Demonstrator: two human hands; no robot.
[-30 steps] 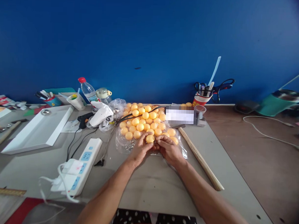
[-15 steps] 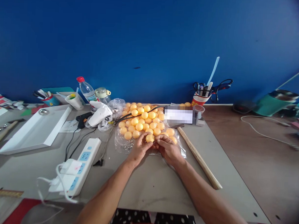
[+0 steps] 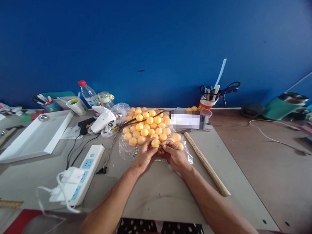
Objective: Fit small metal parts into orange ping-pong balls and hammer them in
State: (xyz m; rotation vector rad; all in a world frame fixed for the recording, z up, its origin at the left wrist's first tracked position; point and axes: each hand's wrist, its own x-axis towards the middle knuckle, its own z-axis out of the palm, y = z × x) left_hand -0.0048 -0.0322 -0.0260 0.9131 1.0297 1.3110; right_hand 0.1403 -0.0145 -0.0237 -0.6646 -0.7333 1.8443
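My left hand (image 3: 145, 152) is closed round a small orange-yellow ball (image 3: 155, 143), held between thumb and fingers. Close beside it on the right, my right hand (image 3: 175, 153) has its fingertips pinched together near the ball's side. What lies between those fingertips is too small to make out. Just beyond both hands, several similar orange balls (image 3: 144, 132) are heaped on a clear plastic bag (image 3: 125, 149), with dark cables across the heap.
A hammer with a wooden handle (image 3: 208, 165) lies to the right. Left are a power strip (image 3: 86, 174), a glue gun (image 3: 85, 125) and a white tray (image 3: 35, 136). A bottle (image 3: 89, 94) and a cup of tools (image 3: 207, 102) stand by the blue wall.
Both hands stay almost in place around the ball. The whole view has shifted slightly, and I see nothing taken up or put down.
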